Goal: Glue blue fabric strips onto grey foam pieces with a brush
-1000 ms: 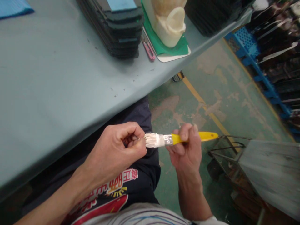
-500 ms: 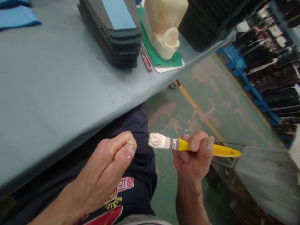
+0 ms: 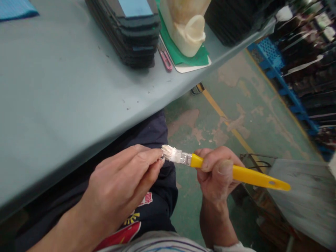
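My right hand (image 3: 216,173) is wrapped round the yellow handle of a paintbrush (image 3: 258,178), held over my lap with its bristles pointing left. The bristles (image 3: 170,153) are pale and look coated with something whitish near the metal band. My left hand (image 3: 123,175) is closed, its thumb and fingertips pinching at the bristle tips. Whitish residue shows on the left fingertips. Beyond the hands, at the table edge, a cut-open plastic jug (image 3: 181,38) lies on a green sheet (image 3: 187,61), beside pink thread snips (image 3: 165,59).
A grey-green covered table (image 3: 65,105) fills the left side. On it stand a stack of dark pieces (image 3: 139,45), another dark stack (image 3: 233,21) and blue cloth (image 3: 18,8). Right of me are a blue pallet (image 3: 278,75) with piled goods and a grey board (image 3: 301,199).
My left hand has come right from a loose fist to the bristle tips, its fingers now extended and pinched together. The brush has shifted slightly left and tilted, its handle end lower.
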Demonstrator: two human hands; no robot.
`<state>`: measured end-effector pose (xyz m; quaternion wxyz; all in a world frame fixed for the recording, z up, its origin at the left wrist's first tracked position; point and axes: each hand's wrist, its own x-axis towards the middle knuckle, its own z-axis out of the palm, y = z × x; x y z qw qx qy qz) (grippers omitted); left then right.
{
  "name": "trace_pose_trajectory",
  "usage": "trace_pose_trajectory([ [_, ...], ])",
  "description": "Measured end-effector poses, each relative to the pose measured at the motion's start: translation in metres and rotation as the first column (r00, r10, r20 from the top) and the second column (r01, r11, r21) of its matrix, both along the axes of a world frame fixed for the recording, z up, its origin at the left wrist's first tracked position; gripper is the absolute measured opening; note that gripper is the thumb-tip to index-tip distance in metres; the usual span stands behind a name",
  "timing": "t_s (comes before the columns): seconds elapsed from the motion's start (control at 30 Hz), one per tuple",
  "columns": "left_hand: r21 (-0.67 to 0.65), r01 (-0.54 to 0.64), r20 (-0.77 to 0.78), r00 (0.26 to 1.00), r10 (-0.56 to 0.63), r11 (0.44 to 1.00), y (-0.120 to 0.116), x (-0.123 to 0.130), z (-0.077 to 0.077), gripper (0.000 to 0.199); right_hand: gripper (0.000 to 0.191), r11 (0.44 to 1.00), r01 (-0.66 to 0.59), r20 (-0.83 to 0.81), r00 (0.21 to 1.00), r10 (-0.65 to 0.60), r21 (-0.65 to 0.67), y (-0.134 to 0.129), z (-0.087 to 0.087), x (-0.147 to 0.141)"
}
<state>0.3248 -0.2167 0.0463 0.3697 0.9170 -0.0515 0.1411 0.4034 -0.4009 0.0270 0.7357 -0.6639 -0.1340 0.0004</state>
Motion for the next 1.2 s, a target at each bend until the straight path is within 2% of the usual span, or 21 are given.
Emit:
trace_pose_trajectory([
  [0.4,0.078,0.048,-0.012,0.999,-0.047,0.996,-0.002,0.005,-0.009,0.02,0.033,0.998,-0.042,0.019,0.999,0.043,-0.04,-0.008,-0.007,-0.008],
  [0.5,0.09,0.038,-0.023,0.999,-0.037,0.995,-0.002,0.007,-0.01,0.023,0.034,0.998,-0.028,0.017,0.999,0.029,-0.053,-0.006,-0.004,-0.008],
  [0.6,0.061,-0.049,-0.033,0.998,0.051,0.997,-0.002,0.01,-0.009,0.024,0.041,1.0,0.016,0.0,1.0,-0.016,-0.015,-0.002,0.006,-0.006],
  [0.7,-0.043,-0.193,-0.071,0.979,0.189,0.98,0.0,0.012,-0.007,0.019,0.048,0.99,0.108,-0.105,0.99,-0.098,0.096,0.001,0.013,-0.002],
  [0.77,-0.12,-0.216,-0.11,0.973,0.204,0.969,0.0,0.012,-0.004,0.015,0.05,0.982,0.141,-0.181,0.977,-0.117,0.125,0.001,0.013,0.001],
  [0.87,-0.163,-0.123,-0.107,0.989,0.106,0.979,-0.002,0.01,0.0,0.013,0.051,0.986,0.147,-0.192,0.973,-0.129,0.082,-0.001,0.007,0.004],
  [1.0,-0.093,0.004,-0.055,0.998,-0.009,0.996,-0.005,0.008,0.001,0.015,0.049,0.991,0.122,-0.145,0.983,-0.115,0.045,0.0,0.003,0.001],
  [1.2,-0.004,0.052,-0.037,0.998,-0.052,0.999,-0.003,0.011,-0.004,0.018,0.044,0.999,0.036,-0.096,0.995,-0.034,0.021,-0.002,0.003,-0.001],
])
